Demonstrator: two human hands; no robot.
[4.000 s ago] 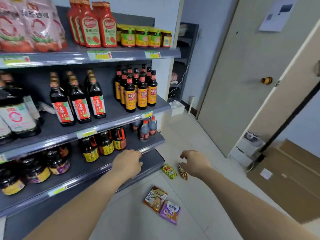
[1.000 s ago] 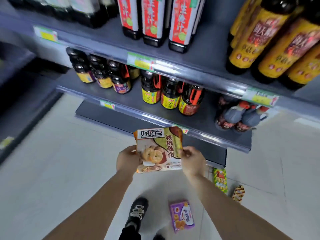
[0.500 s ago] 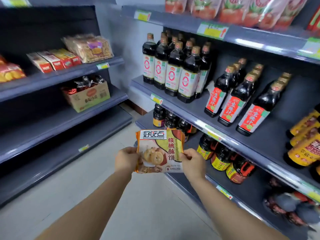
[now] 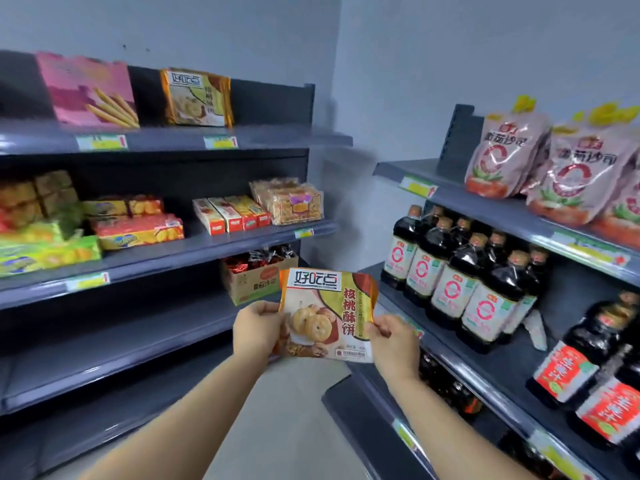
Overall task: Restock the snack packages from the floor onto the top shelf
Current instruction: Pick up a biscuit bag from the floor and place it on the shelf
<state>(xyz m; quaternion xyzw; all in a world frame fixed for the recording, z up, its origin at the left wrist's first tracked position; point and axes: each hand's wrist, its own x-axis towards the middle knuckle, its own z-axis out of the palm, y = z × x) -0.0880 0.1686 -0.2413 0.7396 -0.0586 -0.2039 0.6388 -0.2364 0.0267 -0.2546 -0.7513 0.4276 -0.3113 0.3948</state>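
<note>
I hold an orange walnut-cookie package (image 4: 327, 311) upright at chest height, label facing me. My left hand (image 4: 257, 326) grips its left edge and my right hand (image 4: 391, 337) pinches its lower right corner. On the left rack's top shelf (image 4: 284, 140) a matching cookie package (image 4: 196, 98) stands against the back panel, beside a pink biscuit-stick box (image 4: 88, 91). To the right of that matching package the shelf surface is bare. The floor packages are out of view.
The left rack's second shelf holds cracker boxes (image 4: 230, 214) and a wrapped snack pack (image 4: 289, 201); a cardboard box (image 4: 256, 277) sits below. The right rack carries dark sauce bottles (image 4: 460, 282) and tomato-sauce pouches (image 4: 581, 174). Grey floor (image 4: 284, 420) runs between the racks.
My view has risen from the floor and swung left to the snack rack, bringing its top shelf into sight. Both hands keep the same hold on the cookie package.
</note>
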